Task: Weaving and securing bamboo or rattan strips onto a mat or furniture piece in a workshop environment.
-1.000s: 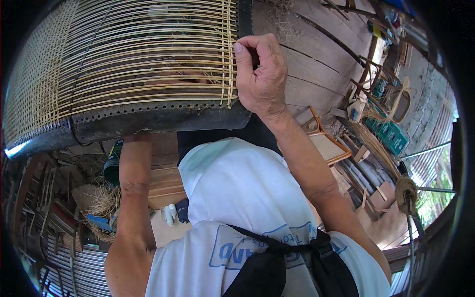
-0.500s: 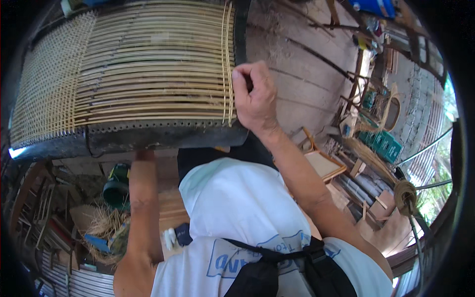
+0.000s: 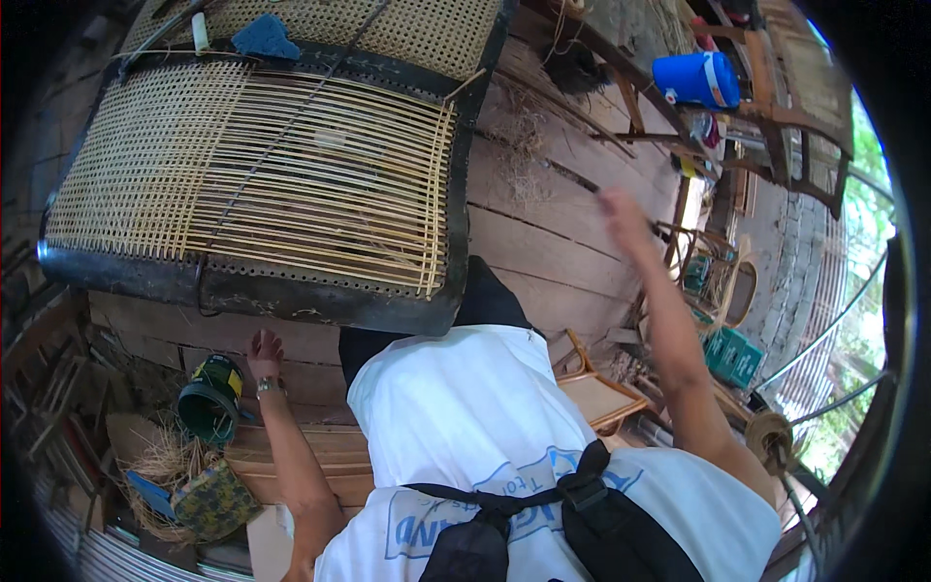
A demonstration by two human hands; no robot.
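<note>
A dark-framed panel (image 3: 330, 318) with woven cane lies in front of me. Finished mesh (image 3: 145, 160) covers its left part, and parallel cane strands (image 3: 320, 194) run across the rest. A few strands cross these near the right edge, where a short stick (image 3: 465, 85) stands up from the frame. My right hand (image 3: 626, 221) is out over the floor to the right of the panel, smeared by motion; whether it holds a strand is hidden. Below the panel's near edge, my left hand (image 3: 266, 355) hangs with fingers loosely apart, beside a dark green bucket (image 3: 210, 400).
On the panel's far side lie a blue sponge-like piece (image 3: 266, 37) and a small white tube (image 3: 200, 33). A dark cord (image 3: 262, 160) crosses the cane. Right: a blue cooler jug (image 3: 695, 80), a green crate (image 3: 732, 357), a cane-seated frame (image 3: 601, 396). Dry fibre (image 3: 170, 461) lies lower left.
My right hand has left the panel's right edge and swung out right. My left hand has come out from under the panel into view. The view has shifted, showing more of the far side.
</note>
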